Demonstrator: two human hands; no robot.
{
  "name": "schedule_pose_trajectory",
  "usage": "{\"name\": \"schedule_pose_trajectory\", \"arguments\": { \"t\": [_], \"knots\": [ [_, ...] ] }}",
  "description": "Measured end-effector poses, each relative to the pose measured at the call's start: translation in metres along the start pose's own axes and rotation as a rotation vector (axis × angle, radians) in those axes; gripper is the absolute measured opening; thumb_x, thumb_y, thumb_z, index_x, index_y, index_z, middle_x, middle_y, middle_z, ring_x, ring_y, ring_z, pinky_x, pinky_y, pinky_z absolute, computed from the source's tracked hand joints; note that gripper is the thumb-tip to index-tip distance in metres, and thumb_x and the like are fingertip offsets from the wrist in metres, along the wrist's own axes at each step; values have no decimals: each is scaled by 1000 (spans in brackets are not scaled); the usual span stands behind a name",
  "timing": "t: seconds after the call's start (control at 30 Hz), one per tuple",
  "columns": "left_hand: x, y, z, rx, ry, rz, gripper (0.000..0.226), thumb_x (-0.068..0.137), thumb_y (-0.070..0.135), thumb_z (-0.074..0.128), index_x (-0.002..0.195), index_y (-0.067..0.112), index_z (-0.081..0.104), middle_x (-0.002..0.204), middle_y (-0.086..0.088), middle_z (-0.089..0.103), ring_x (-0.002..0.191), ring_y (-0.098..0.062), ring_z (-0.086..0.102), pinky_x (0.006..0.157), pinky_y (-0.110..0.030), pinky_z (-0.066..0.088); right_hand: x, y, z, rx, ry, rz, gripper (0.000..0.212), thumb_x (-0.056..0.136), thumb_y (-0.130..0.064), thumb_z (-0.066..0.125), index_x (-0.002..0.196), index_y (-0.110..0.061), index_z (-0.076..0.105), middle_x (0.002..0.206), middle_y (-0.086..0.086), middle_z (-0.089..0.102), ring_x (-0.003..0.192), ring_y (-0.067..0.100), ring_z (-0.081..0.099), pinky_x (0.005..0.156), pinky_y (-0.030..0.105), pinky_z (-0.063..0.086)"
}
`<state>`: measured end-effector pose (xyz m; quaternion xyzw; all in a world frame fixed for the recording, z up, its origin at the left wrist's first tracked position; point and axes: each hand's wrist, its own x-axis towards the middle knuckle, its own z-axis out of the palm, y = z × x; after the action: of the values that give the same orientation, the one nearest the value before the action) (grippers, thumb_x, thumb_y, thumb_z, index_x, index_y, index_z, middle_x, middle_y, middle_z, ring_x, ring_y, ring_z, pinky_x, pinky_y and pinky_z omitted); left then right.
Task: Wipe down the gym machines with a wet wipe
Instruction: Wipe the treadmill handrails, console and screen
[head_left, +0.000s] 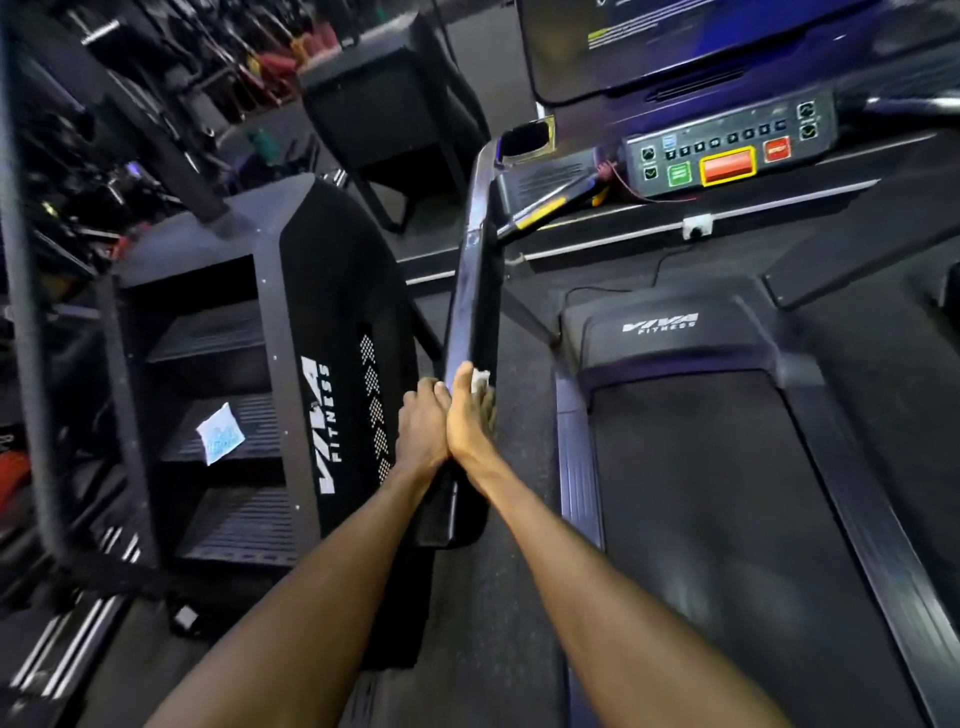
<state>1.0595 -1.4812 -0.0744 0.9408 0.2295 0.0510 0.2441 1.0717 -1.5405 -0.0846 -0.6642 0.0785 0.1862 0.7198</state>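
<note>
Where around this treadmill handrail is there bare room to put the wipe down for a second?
The treadmill belt right of the handrail lies bare. The stepper's upper step is free; a wipe packet sits on the one below. Both hands, left hand and right hand, crowd the rail.

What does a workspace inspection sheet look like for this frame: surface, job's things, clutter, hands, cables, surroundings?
Surface: treadmill handrail, dark, running from the console toward the camera.
Job's things: white wet wipe pressed on the handrail under the right hand.
Clutter: pale blue packet lying on a step of the stair machine.
Hands: left hand grips the rail from its left side, beside the right hand.
Cables: thin black cable on the floor ahead of the treadmill; red cord by the console.
Surroundings: treadmill belt at right; blurred gym equipment behind.
</note>
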Motion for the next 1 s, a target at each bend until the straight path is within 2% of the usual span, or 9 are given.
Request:
{"name": "schedule_pose_trajectory", "arguments": {
  "t": [0.07,0.2,0.27,0.4,0.57,0.67,0.73,0.83,1.0],
  "knots": [
    [-2,2,-2,11,21,4,30,102,38,32,98,15,51,99,-13,59,93,-31,57,78,-43,46,17,-9,-3,12,15,-6,86,94,-73,10,159,-17,14,166,7,13,153,22,10,124,45,6],
    [-5,12,-5,58,41,2,27,104,32,25,96,16,46,103,-8,53,98,-26,49,82,-39,38,18,21,-4,94,18,123,113,69,-92,6,159,-24,16,165,0,16,152,20,16,123,50,15],
    [-3,13,-8,71,34,12,24,104,31,29,94,15,45,101,-4,48,98,-23,46,80,-36,35,5,25,0,67,1,158,114,71,-96,4,158,-25,22,165,-1,20,152,21,18,123,50,16],
    [4,7,-8,104,12,87,20,101,36,44,94,18,41,100,-1,44,94,-20,43,77,-35,37,22,-11,4,-26,-45,70,77,98,-67,7,160,-21,1,167,1,-2,154,20,-5,123,42,-6],
    [10,6,-3,3,61,68,20,104,25,32,85,19,37,90,-2,45,84,-23,44,75,-35,30,63,-20,-6,27,-2,101,83,95,-72,9,160,-21,5,167,2,5,154,22,5,124,47,4],
    [22,11,-3,-42,22,25,22,105,25,31,86,16,40,91,-4,47,84,-22,45,76,-36,33,47,-2,-10,87,-35,142,73,102,-61,10,159,-17,0,167,1,0,153,16,2,125,41,3],
    [36,9,-1,-103,-26,-13,24,105,25,31,91,10,45,95,-8,50,89,-26,49,81,-40,40,37,-4,-6,63,-39,139,83,96,-70,11,159,-18,3,167,3,4,153,17,6,125,42,7],
    [52,4,5,-193,-69,-4,26,105,24,36,94,5,49,94,-8,51,93,-29,53,81,-39,42,53,-30,4,-27,6,87,117,70,-97,5,160,-21,10,166,5,14,152,22,14,124,49,13],
    [69,8,8,-257,-77,-72,29,105,23,32,98,2,51,102,-17,57,98,-32,54,90,-44,43,96,-43,-3,5,42,63,66,105,-55,14,159,-17,14,166,5,15,152,21,15,124,42,9]
  ]
}}
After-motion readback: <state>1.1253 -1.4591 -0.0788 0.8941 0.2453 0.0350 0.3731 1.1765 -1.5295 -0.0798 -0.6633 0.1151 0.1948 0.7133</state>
